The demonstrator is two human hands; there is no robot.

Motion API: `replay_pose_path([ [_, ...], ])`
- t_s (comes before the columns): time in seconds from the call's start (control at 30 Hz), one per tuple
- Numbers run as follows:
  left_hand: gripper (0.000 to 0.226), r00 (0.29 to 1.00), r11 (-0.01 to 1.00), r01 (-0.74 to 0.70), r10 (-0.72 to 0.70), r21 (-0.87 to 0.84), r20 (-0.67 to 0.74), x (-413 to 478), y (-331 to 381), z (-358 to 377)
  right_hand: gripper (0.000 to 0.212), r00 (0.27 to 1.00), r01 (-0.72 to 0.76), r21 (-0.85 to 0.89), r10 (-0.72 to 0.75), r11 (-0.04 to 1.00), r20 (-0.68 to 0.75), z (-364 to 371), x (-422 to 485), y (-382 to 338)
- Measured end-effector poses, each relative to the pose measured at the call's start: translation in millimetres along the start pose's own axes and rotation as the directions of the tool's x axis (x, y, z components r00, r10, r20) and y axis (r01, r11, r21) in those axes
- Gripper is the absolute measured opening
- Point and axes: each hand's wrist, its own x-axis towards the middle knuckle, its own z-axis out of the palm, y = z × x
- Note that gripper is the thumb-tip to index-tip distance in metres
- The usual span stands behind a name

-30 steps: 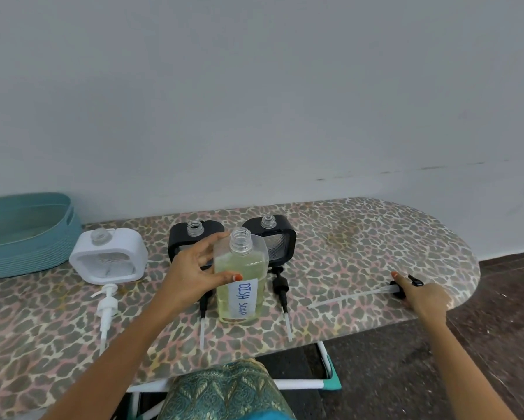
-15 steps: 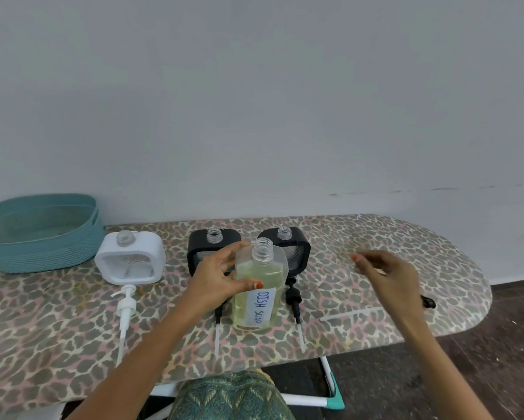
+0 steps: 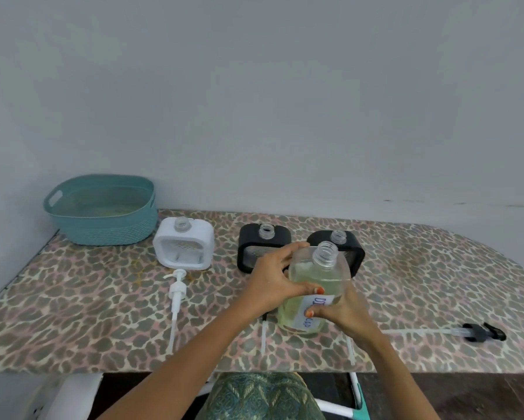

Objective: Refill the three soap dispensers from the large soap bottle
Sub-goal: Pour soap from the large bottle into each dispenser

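- left grip (image 3: 271, 283) grasps the open-necked large soap bottle (image 3: 316, 280) at its shoulder.
- right grip (image 3: 347, 313) grasps the bottle lower down, thumb on its label (image 3: 323, 300).

Plain grey wall (image 3: 254, 101); leopard-print ironing board (image 3: 88, 313); dark floor (image 3: 481, 395); teal basket (image 3: 103, 225).

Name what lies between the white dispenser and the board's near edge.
The white pump lies flat there, tube pointing away from the white dispenser; head view.
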Motion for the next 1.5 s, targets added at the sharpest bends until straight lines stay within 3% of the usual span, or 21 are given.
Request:
replay_pose_path([
  [0.17, 0.075, 0.998, 0.998, -0.018, 0.014, 0.059, 0.066, 0, 3, -8, 0.091, 0.999, -0.018, 0.013, 0.019, 1.000, -0.027, 2, 2, 2],
  [0.23, 0.078, 0.988, 0.983, -0.064, 0.039, 0.172, 0.149, 1, 8, -23, 0.090, 0.999, -0.041, 0.017, 0.041, 0.999, -0.023, 2, 4, 4],
  [0.3, 0.070, 0.988, 0.976, -0.089, 0.061, 0.201, 0.140, 1, 9, -51, 0.090, 0.998, -0.057, 0.017, 0.057, 0.998, -0.028, 2, 4, 5],
  [0.4, 0.048, 0.983, 0.977, -0.082, 0.112, 0.195, -0.146, -5, 5, -105, 0.063, 0.994, -0.084, 0.059, 0.087, 0.995, -0.059, 3, 6, 9],
  [0.5, 0.036, 0.888, 0.964, -0.062, 0.171, 0.257, -0.427, -11, -24, -159, 0.084, 0.993, -0.074, 0.057, 0.079, 0.996, -0.087, 4, 5, 13],
  [0.67, 0.072, 0.887, 0.970, 0.047, 0.068, 0.237, -0.457, -11, -79, -209, 0.129, 0.979, -0.070, 0.083, 0.085, 0.994, -0.188, 5, 9, 21],
  [0.83, 0.128, 0.939, 0.958, 0.233, -0.177, 0.167, -0.294, 0, -110, -219, 0.136, 0.984, -0.051, 0.025, 0.055, 0.998, -0.172, -1, 10, 33],
  [0.87, 0.127, 0.944, 0.953, 0.257, -0.212, 0.158, -0.253, 1, -112, -219, 0.137, 0.984, -0.041, 0.018, 0.043, 0.999, -0.174, -1, 9, 36],
  [0.93, 0.099, 0.942, 0.958, 0.268, -0.239, 0.101, -0.237, 6, -115, -216, 0.130, 0.982, -0.042, 0.008, 0.043, 0.999, -0.183, 0, 12, 32],
  [1.0, 0.074, 0.931, 0.961, 0.275, -0.258, 0.032, -0.259, 10, -113, -212, 0.099, 0.982, -0.053, 0.005, 0.053, 0.999, -0.180, 2, 13, 30],
  [1.03, 0.067, 0.927, 0.962, 0.271, -0.257, 0.014, -0.273, 12, -113, -211, 0.095, 0.982, -0.048, 0.004, 0.048, 0.999, -0.185, 3, 13, 30],
  [1.13, 0.058, 0.920, 0.972, 0.235, -0.220, 0.006, -0.326, 15, -113, -208, 0.120, 0.972, -0.001, 0.036, 0.009, 0.999, -0.235, 5, 12, 30],
  [1.23, 0.051, 0.888, 0.977, 0.212, -0.187, 0.014, -0.420, 15, -108, -206, 0.092, 0.972, -0.043, 0.059, 0.055, 0.997, -0.227, 8, 11, 25],
  [1.27, 0.050, 0.871, 0.979, 0.205, -0.175, 0.015, -0.460, 15, -104, -207, 0.091, 0.969, -0.050, 0.067, 0.065, 0.996, -0.237, 9, 11, 24],
  [1.37, 0.052, 0.837, 0.987, 0.159, -0.138, -0.006, -0.530, 14, -92, -210, 0.119, 0.969, -0.024, 0.026, 0.029, 0.999, -0.244, 5, 9, 31],
  [1.5, 0.046, 0.824, 0.997, 0.066, -0.072, -0.032, -0.562, 4, -69, -209, 0.123, 0.975, -0.055, 0.059, 0.066, 0.997, -0.211, 8, 4, 22],
])
